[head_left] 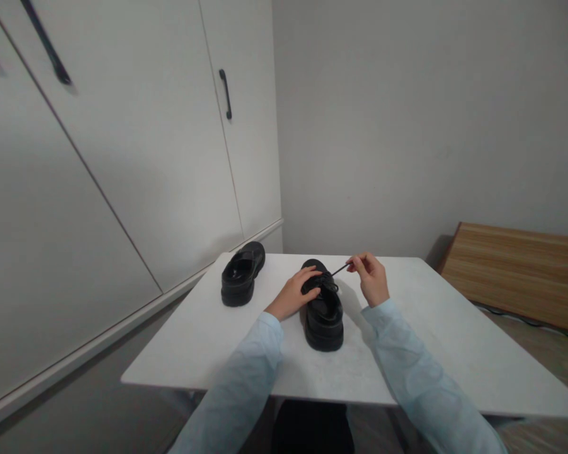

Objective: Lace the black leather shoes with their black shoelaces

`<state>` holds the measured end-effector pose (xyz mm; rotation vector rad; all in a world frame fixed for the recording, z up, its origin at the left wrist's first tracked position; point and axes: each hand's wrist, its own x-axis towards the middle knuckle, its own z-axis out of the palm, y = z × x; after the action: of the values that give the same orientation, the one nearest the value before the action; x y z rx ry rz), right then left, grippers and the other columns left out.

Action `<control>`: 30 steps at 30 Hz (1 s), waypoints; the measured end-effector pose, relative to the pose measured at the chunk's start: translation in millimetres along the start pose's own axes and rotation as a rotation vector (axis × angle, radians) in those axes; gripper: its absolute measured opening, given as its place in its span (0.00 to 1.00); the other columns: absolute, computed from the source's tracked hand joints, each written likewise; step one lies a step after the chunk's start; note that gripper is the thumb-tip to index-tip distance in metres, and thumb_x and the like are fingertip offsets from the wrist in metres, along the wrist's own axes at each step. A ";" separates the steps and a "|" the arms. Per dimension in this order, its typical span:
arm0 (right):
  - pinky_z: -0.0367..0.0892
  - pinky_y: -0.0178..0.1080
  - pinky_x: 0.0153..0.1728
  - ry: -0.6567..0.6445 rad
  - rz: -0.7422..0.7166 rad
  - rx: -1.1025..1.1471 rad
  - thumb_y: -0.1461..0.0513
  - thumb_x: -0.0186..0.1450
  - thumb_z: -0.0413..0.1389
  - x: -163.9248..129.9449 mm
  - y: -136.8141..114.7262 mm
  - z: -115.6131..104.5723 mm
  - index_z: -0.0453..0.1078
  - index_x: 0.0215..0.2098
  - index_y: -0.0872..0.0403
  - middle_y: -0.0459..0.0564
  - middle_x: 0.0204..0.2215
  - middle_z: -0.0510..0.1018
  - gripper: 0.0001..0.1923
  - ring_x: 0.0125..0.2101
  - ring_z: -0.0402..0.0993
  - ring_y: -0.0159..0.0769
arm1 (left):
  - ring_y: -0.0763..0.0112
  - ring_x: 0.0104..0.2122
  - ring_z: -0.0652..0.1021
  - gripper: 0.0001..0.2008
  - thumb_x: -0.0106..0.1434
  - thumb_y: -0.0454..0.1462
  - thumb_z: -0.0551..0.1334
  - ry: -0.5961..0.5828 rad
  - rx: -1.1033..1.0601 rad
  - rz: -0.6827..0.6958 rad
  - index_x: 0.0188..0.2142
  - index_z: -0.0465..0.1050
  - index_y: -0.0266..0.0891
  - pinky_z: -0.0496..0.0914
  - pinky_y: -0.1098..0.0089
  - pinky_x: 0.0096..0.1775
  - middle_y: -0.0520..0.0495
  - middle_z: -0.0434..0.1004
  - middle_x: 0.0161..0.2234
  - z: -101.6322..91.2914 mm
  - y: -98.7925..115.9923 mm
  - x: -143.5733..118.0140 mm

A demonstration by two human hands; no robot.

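Near the centre of the frame, a black lace-up shoe (324, 314) stands on the white table (454, 353) with its heel toward the viewer. The left hand (294, 292) rests on the lacing area, fingers pressed down on the shoe to steady it. The right hand (371, 275) pinches the lace end (339, 270) between closed fingertips, drawing it taut to the right. A second shoe (242, 273) sits apart, left of centre.

You wear a pale blue long-sleeved top; both sleeves run up from the lower edge of the frame and end at the wrists, loose and softly creased. Your left hand (294, 294) and right hand (371, 279) are bare, without rings, watch or gloves.
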<state>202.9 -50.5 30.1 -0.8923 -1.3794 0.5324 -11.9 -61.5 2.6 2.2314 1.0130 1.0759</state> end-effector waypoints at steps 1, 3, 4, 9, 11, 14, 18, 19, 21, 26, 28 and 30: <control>0.65 0.37 0.29 0.035 0.007 0.029 0.52 0.62 0.53 0.6 1.3 -1.2 0.67 0.27 0.53 0.44 0.21 0.71 0.14 0.24 0.69 0.32 | 0.60 0.59 0.64 0.21 0.60 0.42 0.59 0.000 -0.002 0.001 0.53 0.67 0.42 0.56 0.58 0.60 0.41 0.62 0.59 -0.1 -0.3 -0.1; 0.66 0.37 0.29 0.132 0.028 0.097 0.52 0.62 0.52 2.4 4.8 -4.4 0.66 0.28 0.53 0.44 0.23 0.71 0.13 0.23 0.69 0.30 | 0.60 0.58 0.64 0.21 0.60 0.41 0.60 0.003 -0.006 0.004 0.53 0.67 0.42 0.56 0.58 0.60 0.41 0.62 0.59 -0.4 -0.4 -0.3; 0.66 0.36 0.28 0.179 0.040 0.118 0.53 0.62 0.53 3.5 6.6 -6.2 0.66 0.27 0.53 0.44 0.23 0.72 0.13 0.22 0.68 0.29 | 0.60 0.58 0.64 0.21 0.60 0.41 0.60 0.003 -0.006 0.005 0.53 0.67 0.42 0.56 0.58 0.60 0.41 0.63 0.59 -0.6 -0.2 -0.5; 0.65 0.35 0.26 0.217 0.124 0.117 0.54 0.59 0.55 6.5 12.4 -9.3 0.64 0.27 0.53 0.44 0.25 0.73 0.11 0.21 0.67 0.28 | 0.60 0.58 0.64 0.20 0.60 0.41 0.60 0.011 0.018 0.013 0.52 0.68 0.42 0.57 0.57 0.59 0.42 0.64 0.58 -1.2 2.3 -1.2; 0.64 0.35 0.25 0.215 0.152 0.072 0.55 0.57 0.56 6.5 13.4 -8.2 0.64 0.28 0.53 0.44 0.25 0.74 0.10 0.22 0.67 0.29 | 0.60 0.57 0.65 0.18 0.59 0.40 0.60 0.038 0.029 0.039 0.50 0.70 0.43 0.57 0.58 0.59 0.43 0.66 0.57 -1.0 3.3 -1.0; 0.64 0.36 0.27 0.187 0.165 0.011 0.57 0.56 0.56 6.4 14.5 -6.8 0.65 0.30 0.53 0.45 0.25 0.74 0.08 0.23 0.68 0.31 | 0.62 0.55 0.68 0.15 0.59 0.39 0.61 0.097 0.041 0.079 0.46 0.73 0.43 0.60 0.58 0.57 0.44 0.70 0.53 -0.8 5.2 -0.1; 0.66 0.38 0.29 0.095 0.161 0.002 0.58 0.54 0.57 5.5 14.0 -4.4 0.67 0.29 0.53 0.47 0.25 0.74 0.07 0.26 0.70 0.34 | 0.64 0.49 0.71 0.09 0.59 0.39 0.61 0.156 0.034 0.088 0.39 0.75 0.42 0.63 0.60 0.54 0.45 0.75 0.45 -1.6 9.1 0.7; 0.67 0.39 0.29 0.060 0.156 -0.005 0.58 0.54 0.57 4.7 13.2 -3.2 0.67 0.29 0.54 0.47 0.25 0.74 0.07 0.27 0.70 0.34 | 0.64 0.47 0.72 0.08 0.59 0.39 0.61 0.165 0.031 0.083 0.38 0.75 0.42 0.64 0.60 0.53 0.45 0.76 0.43 -1.9 10.0 0.7; 0.67 0.39 0.29 -0.025 0.140 -0.031 0.58 0.54 0.57 2.3 10.6 0.0 0.68 0.28 0.54 0.48 0.25 0.74 0.07 0.28 0.71 0.35 | 0.64 0.45 0.73 0.06 0.59 0.39 0.61 0.183 0.021 0.067 0.35 0.74 0.41 0.65 0.61 0.51 0.46 0.76 0.39 -2.1 10.6 0.6; 0.66 0.40 0.34 -0.293 0.037 -0.117 0.59 0.57 0.55 -6.9 -0.1 9.3 0.70 0.31 0.53 0.49 0.31 0.75 0.06 0.32 0.70 0.36 | 0.67 0.40 0.73 0.04 0.59 0.37 0.59 0.224 -0.061 -0.021 0.33 0.69 0.39 0.67 0.64 0.47 0.47 0.73 0.35 0.6 7.7 1.7; 0.66 0.41 0.36 -0.390 -0.018 -0.156 0.61 0.57 0.55 -10.6 -3.7 12.2 0.71 0.33 0.53 0.49 0.33 0.74 0.06 0.35 0.70 0.37 | 0.69 0.38 0.73 0.04 0.59 0.37 0.59 0.236 -0.129 -0.057 0.31 0.68 0.38 0.67 0.66 0.46 0.48 0.72 0.34 2.1 7.0 3.1; 0.65 0.42 0.38 -0.463 -0.073 -0.181 0.63 0.57 0.55 -13.5 -5.6 14.8 0.71 0.35 0.52 0.49 0.36 0.73 0.07 0.38 0.69 0.38 | 0.70 0.37 0.73 0.04 0.58 0.37 0.58 0.252 -0.215 -0.082 0.30 0.66 0.38 0.68 0.67 0.45 0.49 0.71 0.32 2.9 6.9 5.0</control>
<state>185.5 -61.1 25.7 -0.8916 -1.8972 0.5872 -4.6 -62.2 7.8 1.9018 1.0253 1.3842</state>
